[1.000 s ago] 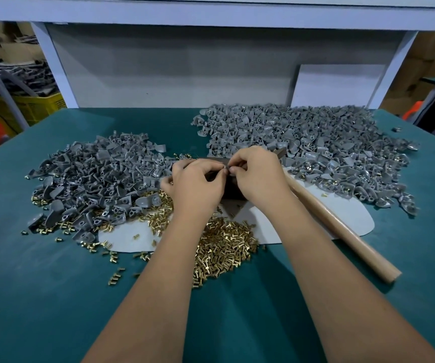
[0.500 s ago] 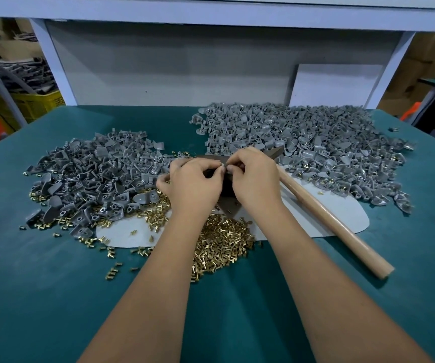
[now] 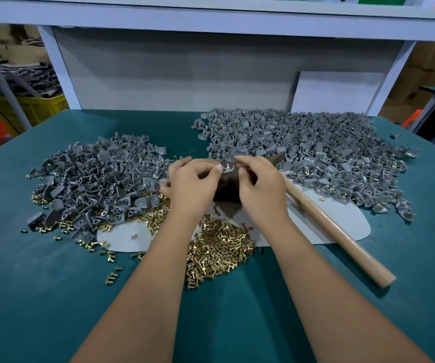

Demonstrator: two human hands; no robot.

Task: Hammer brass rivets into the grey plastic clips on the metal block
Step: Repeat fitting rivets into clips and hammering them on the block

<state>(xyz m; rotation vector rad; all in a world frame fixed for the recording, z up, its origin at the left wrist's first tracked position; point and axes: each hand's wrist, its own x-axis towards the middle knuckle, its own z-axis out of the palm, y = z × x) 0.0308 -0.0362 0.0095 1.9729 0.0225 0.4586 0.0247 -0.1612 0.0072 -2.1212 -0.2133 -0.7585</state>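
Grey clip [image 3: 228, 171] with a brass rivet [image 3: 227, 166] standing in it, atop the dark metal block [image 3: 228, 189], between both hands at worktop centre. Left hand [image 3: 190, 184] curled, fingertips pinching the clip's left edge; right hand [image 3: 259, 189] curled, thumb and fingers at its right edge. Block mostly hidden behind the hands. Heap of loose rivets [image 3: 219, 247] just nearer. Hammer handle [image 3: 336, 231] slanting right, head concealed by the right hand. Clip piles left [image 3: 93, 179] and right [image 3: 310, 145] on the green worktop [image 3: 54, 297].
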